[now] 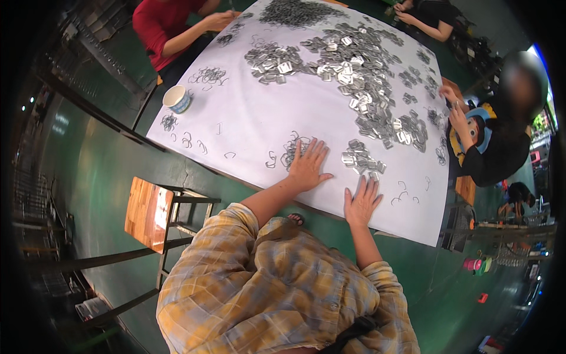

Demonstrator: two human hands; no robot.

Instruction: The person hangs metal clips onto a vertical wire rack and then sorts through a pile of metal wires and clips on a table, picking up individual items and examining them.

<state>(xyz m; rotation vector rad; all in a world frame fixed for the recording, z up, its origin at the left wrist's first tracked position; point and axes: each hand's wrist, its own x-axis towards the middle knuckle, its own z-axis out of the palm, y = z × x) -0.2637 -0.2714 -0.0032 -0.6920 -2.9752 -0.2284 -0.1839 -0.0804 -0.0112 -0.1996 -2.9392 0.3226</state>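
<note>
My left hand [309, 167] lies flat on the white-covered table [247, 130], fingers spread, its fingertips over the edge of a small pile of thin bent wire pieces [290, 152]. My right hand [362, 202] is also flat on the cover near the front edge, fingers stretched out and holding nothing. Just beyond its fingertips sits a small heap of flat silver metal pieces [358, 158] that look like buckles. To the right of that hand are a few loose curved wires [403, 193].
A large heap of silver metal pieces [365, 88] runs across the table, with a dark pile [295, 13] at the far end. A paper cup [177, 99] stands at left. Other people work at the far left, far right and right [501, 141]. A wooden stool [147, 212] stands left of me.
</note>
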